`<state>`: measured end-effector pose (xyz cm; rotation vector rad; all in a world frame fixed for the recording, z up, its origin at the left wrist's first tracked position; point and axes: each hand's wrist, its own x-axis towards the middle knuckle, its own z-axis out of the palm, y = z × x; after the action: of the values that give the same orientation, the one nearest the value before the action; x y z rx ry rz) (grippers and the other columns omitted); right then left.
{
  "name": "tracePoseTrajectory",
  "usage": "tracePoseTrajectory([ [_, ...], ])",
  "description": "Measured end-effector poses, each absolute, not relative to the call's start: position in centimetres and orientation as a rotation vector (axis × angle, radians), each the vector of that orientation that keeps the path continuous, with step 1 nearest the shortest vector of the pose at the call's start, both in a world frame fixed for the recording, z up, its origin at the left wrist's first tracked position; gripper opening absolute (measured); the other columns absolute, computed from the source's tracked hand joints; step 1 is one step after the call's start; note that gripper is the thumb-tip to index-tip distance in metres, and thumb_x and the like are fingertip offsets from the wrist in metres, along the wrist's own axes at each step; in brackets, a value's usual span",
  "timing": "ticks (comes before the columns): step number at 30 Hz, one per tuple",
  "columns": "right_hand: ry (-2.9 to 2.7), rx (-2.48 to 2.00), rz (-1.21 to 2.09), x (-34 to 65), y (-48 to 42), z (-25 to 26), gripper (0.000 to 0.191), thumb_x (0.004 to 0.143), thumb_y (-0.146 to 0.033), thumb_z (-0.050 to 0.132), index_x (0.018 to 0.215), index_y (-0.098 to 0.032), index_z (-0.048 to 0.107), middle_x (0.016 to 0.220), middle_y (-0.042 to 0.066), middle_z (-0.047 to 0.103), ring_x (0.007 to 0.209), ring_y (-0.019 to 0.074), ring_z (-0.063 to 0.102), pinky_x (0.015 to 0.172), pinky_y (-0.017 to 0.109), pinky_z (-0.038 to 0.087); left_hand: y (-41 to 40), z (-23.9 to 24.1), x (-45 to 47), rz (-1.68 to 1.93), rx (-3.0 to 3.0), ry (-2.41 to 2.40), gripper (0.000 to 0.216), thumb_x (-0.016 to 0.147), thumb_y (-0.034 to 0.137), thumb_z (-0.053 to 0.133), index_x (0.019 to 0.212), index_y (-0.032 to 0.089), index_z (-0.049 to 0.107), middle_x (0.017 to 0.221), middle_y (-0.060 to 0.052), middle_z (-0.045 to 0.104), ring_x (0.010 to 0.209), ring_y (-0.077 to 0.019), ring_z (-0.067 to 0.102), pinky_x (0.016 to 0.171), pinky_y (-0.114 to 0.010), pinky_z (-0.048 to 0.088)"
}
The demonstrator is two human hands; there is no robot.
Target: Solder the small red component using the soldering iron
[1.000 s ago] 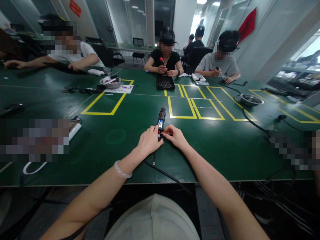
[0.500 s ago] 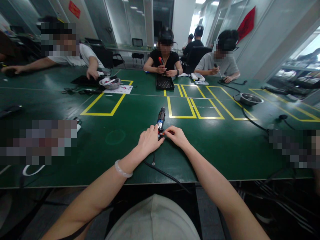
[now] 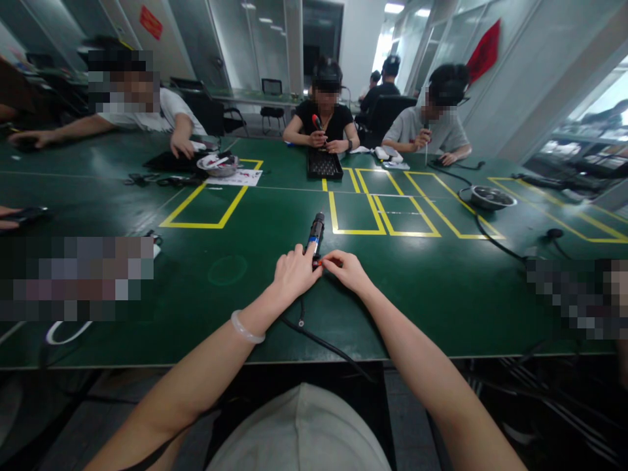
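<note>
A slim, dark motor-like tool body [image 3: 317,229], with a blue and silver band and a narrow tip facing away from me, lies on the green table. My left hand [image 3: 294,271] is closed over its near end, index finger along its side and thumb near the right edge. From the right, my right hand [image 3: 346,267] pinches a tiny orange-red piece [image 3: 322,263] at that end; whether it is a wire or a part I cannot tell. A black cable [image 3: 328,345] trails from under my left hand over the table's front edge, beside a thin lead with a ring terminal [image 3: 301,323].
Yellow tape rectangles [image 3: 358,232] mark the green table [image 3: 255,301]. Across it, several people work near a black tray [image 3: 324,171] and a metal bowl [image 3: 218,165]. Another metal bowl [image 3: 493,197] with a dark part stands at right, by a black cord [image 3: 495,237].
My left index finger has come down onto the blue and silver band, covering more of it. My right hand keeps its pinch at nearly the same spot. A person's hand now shows at the far left.
</note>
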<state>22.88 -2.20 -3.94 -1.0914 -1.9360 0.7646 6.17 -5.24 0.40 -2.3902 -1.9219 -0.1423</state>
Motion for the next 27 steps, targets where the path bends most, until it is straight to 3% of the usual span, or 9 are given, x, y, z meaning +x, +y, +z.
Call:
tracePoseTrajectory([
  [7, -1.942, -1.062, 0.797, 22.8, -2.5, -3.8, 0.019, 0.087, -0.025, 0.057, 0.096, -0.014, 0.070, 0.087, 0.004, 0.071, 0.071, 0.0133, 0.059, 0.069, 0.025, 0.045, -5.0, 0.3, 4.9, -0.122, -2.404, -1.852, 0.055, 0.092, 0.052, 0.042, 0.144, 0.032, 0.041, 0.112, -0.013, 0.055, 0.100, -0.0294, 0.058, 0.082, -0.039, 0.043],
  [16, -1.978, -1.117, 0.746, 23.1, -2.5, -3.6, 0.017, 0.088, -0.024, 0.056, 0.092, -0.015, 0.070, 0.083, 0.003, 0.070, 0.070, 0.0130, 0.058, 0.068, 0.024, 0.043, -4.3, 0.8, 1.4, -0.047, -2.410, -1.877, 0.060, 0.091, 0.056, 0.042, 0.147, 0.034, 0.038, 0.117, -0.013, 0.055, 0.103, -0.0297, 0.056, 0.084, -0.039, 0.043],
  [27, -2.004, -1.112, 0.730, 23.0, -2.4, -3.8, 0.017, 0.088, -0.024, 0.055, 0.089, -0.016, 0.070, 0.080, 0.002, 0.069, 0.068, 0.0128, 0.058, 0.066, 0.023, 0.042, -2.6, 0.9, -7.1, 0.079, -2.247, -2.129, 0.067, 0.090, 0.065, 0.028, 0.151, 0.036, 0.031, 0.121, -0.016, 0.052, 0.104, -0.0359, 0.056, 0.080, -0.045, 0.046],
])
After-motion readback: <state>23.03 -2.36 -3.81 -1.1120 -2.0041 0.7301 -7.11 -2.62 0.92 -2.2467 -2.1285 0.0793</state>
